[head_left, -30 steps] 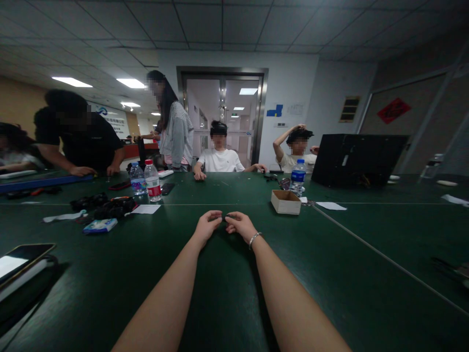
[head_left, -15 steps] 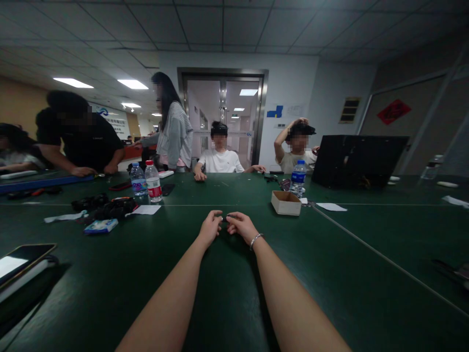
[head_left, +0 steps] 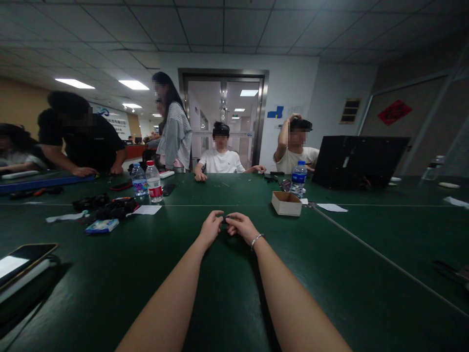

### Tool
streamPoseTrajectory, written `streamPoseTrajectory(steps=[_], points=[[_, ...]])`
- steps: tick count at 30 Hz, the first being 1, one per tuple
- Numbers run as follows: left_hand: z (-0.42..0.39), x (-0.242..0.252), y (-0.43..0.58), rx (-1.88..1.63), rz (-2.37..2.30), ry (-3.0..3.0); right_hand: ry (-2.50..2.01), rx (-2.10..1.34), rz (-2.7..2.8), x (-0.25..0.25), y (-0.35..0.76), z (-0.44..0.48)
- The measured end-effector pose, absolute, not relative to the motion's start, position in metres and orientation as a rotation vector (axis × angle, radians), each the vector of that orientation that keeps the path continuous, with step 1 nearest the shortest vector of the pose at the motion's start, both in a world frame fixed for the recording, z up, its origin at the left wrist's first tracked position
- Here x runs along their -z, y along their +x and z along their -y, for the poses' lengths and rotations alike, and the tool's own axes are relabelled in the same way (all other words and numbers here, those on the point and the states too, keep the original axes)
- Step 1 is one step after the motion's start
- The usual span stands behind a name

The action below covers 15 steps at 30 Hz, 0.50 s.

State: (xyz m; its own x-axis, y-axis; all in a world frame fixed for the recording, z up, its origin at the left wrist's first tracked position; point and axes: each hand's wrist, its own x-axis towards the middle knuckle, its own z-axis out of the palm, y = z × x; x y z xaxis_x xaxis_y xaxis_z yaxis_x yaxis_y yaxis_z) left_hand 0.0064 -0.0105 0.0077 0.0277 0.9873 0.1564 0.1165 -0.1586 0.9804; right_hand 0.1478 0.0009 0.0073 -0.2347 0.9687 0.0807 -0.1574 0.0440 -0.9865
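Observation:
Both my arms reach forward over the dark green table [head_left: 227, 303]. My left hand [head_left: 211, 228] and my right hand [head_left: 241, 226] almost meet above it, fingers bent and pinched inward. Between the fingertips sits a small dark object [head_left: 224, 220], too small to name; both hands seem to grip it from either side. A silvery bracelet [head_left: 255, 241] circles my right wrist. To the right and farther off is an open cardboard box [head_left: 286, 204].
Two water bottles [head_left: 154, 183] stand back left beside dark tangled gear [head_left: 110, 208] and a tissue pack [head_left: 102, 226]. A phone [head_left: 27, 256] lies near left. Another bottle [head_left: 298, 177] and a black monitor-like case [head_left: 359, 161] are back right. Several people are around the table.
My hands hold nearly the same position, with the small dark object turned slightly between the fingertips. Across the table, the person at right has lowered one hand from the headgear.

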Motion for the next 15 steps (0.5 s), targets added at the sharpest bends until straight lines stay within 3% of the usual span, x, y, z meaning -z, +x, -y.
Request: streamPoseTrajectory(steps=[15], points=[[0.0069, -0.0044, 0.0026, -1.302, -1.257, 1.422, -0.939, -1.397, 1.274, -0.0060, 0.1479, -0.0027]])
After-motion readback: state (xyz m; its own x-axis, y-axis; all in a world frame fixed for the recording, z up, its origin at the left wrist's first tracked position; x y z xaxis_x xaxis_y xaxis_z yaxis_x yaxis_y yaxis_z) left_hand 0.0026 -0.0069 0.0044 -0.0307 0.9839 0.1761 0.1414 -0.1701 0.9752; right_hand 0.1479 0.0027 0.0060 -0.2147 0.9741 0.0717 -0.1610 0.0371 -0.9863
